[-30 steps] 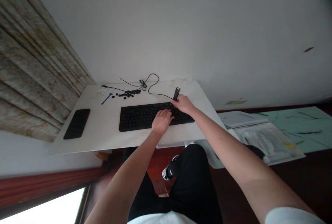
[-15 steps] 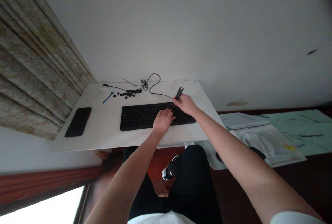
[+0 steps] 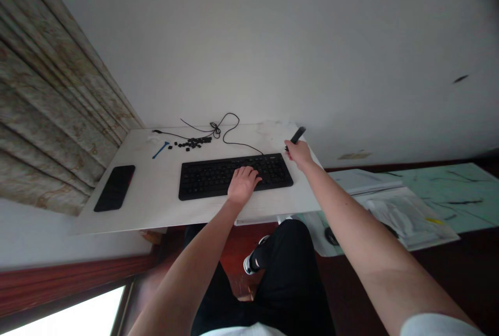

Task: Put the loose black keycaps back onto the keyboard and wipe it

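The right hand's fingers are closing in a firm pinch around a slim black tool (image 3: 298, 134), its handle slanting up to the far right; I can't make out its working end. This right hand (image 3: 299, 154) is hovering or resting just beyond the keyboard's far right corner; I can't tell which. The left hand's fingers are lying slightly bent and loosely together, thumb apart, with nothing visible in their grasp. That left hand (image 3: 242, 184) is resting over the near side of the black keyboard (image 3: 206, 175), right of its middle.

The keyboard is lying to the left and near side of the right fingertips, its long axis running left to right, roughly along the desk's near edge; the left hand is the nearer one, already upon it. A black cable (image 3: 215, 129) is winding off its far side. Beyond, to the far left, small black keycaps (image 3: 193, 143) are lying scattered beside a thin blue tool (image 3: 160, 150). A black smartphone (image 3: 115, 188) is occupying the left end of the white desk (image 3: 156, 211).
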Demonstrator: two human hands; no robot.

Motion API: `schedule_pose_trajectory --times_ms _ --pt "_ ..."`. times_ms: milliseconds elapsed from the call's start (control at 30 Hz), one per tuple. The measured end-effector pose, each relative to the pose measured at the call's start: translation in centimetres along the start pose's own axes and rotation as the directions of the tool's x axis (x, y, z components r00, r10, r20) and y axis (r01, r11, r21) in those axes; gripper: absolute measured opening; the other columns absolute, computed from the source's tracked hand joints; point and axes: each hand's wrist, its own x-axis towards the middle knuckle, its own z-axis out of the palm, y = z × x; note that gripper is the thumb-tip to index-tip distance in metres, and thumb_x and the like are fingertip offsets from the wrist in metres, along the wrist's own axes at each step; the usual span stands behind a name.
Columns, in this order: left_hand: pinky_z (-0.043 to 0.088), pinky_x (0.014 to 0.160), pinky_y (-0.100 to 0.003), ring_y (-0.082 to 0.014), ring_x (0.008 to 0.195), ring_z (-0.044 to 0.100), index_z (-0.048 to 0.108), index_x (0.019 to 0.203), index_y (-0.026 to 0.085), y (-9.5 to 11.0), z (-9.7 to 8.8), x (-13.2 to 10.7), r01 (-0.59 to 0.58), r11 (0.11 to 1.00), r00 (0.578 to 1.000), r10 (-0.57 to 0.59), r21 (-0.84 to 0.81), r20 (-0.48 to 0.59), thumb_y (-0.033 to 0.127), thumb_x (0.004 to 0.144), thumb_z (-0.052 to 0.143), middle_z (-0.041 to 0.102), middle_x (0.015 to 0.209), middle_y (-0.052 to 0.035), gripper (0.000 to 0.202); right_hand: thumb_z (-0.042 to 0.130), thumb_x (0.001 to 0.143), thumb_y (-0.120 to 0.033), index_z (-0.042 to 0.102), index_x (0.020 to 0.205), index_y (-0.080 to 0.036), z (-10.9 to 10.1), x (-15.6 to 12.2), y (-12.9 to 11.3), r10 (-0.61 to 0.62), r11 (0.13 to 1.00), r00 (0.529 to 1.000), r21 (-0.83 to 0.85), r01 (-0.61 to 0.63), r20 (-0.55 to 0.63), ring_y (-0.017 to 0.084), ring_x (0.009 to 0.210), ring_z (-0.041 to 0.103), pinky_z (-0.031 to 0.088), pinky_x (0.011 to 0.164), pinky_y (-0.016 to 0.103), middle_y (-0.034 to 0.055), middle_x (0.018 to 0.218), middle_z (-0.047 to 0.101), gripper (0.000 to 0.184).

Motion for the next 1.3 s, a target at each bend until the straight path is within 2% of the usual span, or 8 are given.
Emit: schedule_pose_trajectory --times_ms 167,333,467,667,767,900,1133,1300 --pt "0.046 0.088 -0.039 -0.0237 0.1 0.06 0.064 0.108 0.02 0.0 0.0 -0.1 0.031 0.999 0.999 -0.031 -0.01 -0.03 0.034 0.098 0.053 0.067 0.104 -0.0078 0.02 0.056 0.09 -0.042 0.069 0.103 -0.009 -1.1 0.3 2.1 -0.024 0.839 0.999 -0.542 0.043 0.042 0.034 0.103 0.068 0.052 0.084 0.041 0.0246 0.101 0.071 0.038" --pt "0.046 0.09 -0.039 -0.0233 0.102 0.061 0.063 0.114 0.02 -0.1 0.2 -0.2 0.04 0.998 0.997 -0.042 -0.041 -0.068 0.032 0.1 0.049 0.068 0.107 -0.0083 0.024 0.054 0.091 -0.054 0.062 0.117 -0.012 -0.6 -1.2 3.0 -0.052 0.753 0.994 -0.65 0.104 0.099 0.035 0.101 0.066 0.05 0.084 0.044 0.0229 0.105 0.068 0.05" --pt "0.047 0.09 -0.04 -0.0231 0.101 0.061 0.064 0.112 0.021 -0.1 0.2 -0.2 0.044 0.997 0.996 -0.049 -0.067 -0.078 0.034 0.1 0.049 0.069 0.106 -0.0085 0.024 0.048 0.095 -0.034 0.061 0.12 -0.011 0.0 -2.1 1.6 -0.278 0.759 0.961 -0.615 0.213 -0.011 0.034 0.108 0.061 0.047 0.089 0.045 0.023 0.113 0.063 0.036" --pt "0.047 0.088 -0.039 -0.0231 0.097 0.062 0.063 0.107 0.02 -0.1 0.1 -0.2 0.07 0.994 0.99 -0.08 -0.087 -0.116 0.033 0.099 0.05 0.069 0.103 -0.0081 0.02 0.057 0.084 -0.009 0.071 0.114 -0.025 2.6 -4.3 -0.8 -0.672 0.617 0.601 -0.122 0.778 0.433 0.022 0.111 0.058 0.044 0.101 0.038 0.0077 0.113 0.065 0.037" --pt "0.048 0.087 -0.039 -0.0233 0.097 0.063 0.062 0.107 0.02 -0.2 0.0 -0.3 0.082 0.993 0.987 -0.093 -0.084 -0.129 0.033 0.099 0.05 0.069 0.103 -0.0084 0.02 0.058 0.083 -0.006 0.075 0.104 -0.025 4.1 -4.9 -0.9 -0.673 0.604 0.535 -0.039 0.796 0.511 0.021 0.104 0.061 0.045 0.1 0.039 0.0062 0.108 0.068 0.033" --pt "0.049 0.087 -0.04 -0.0233 0.098 0.064 0.061 0.11 0.02 -0.3 0.1 -0.3 0.102 0.988 0.982 -0.119 -0.119 -0.145 0.032 0.1 0.049 0.07 0.104 -0.009 0.021 0.061 0.085 -0.01 0.077 0.093 -0.021 4.8 -5.0 -0.5 -0.649 0.65 0.584 -0.042 0.758 0.488 0.021 0.097 0.063 0.048 0.095 0.039 0.007 0.097 0.072 0.021" --pt "0.051 0.089 -0.04 -0.0232 0.101 0.066 0.06 0.116 0.021 -0.4 0.1 -0.4 0.09 0.974 0.978 -0.125 -0.206 -0.164 0.032 0.099 0.051 0.072 0.108 -0.0087 0.023 0.062 0.086 -0.022 0.077 0.095 -0.022 2.1 -5.0 1.0 -0.399 0.912 0.897 -0.025 0.41 0.189 0.02 0.088 0.07 0.053 0.09 0.035 0.0054 0.095 0.076 0.018" --pt "0.052 0.089 -0.04 -0.0226 0.101 0.067 0.061 0.119 0.02 -0.3 -0.1 -0.4 0.082 0.974 0.978 -0.119 -0.211 -0.171 0.034 0.099 0.051 0.073 0.106 -0.0084 0.026 0.061 0.083 -0.027 0.078 0.091 -0.018 -1.6 -4.9 4.7 -0.124 0.982 0.992 -0.147 0.122 -0.002 0.025 0.093 0.071 0.052 0.091 0.036 0.0084 0.093 0.078 0.021"
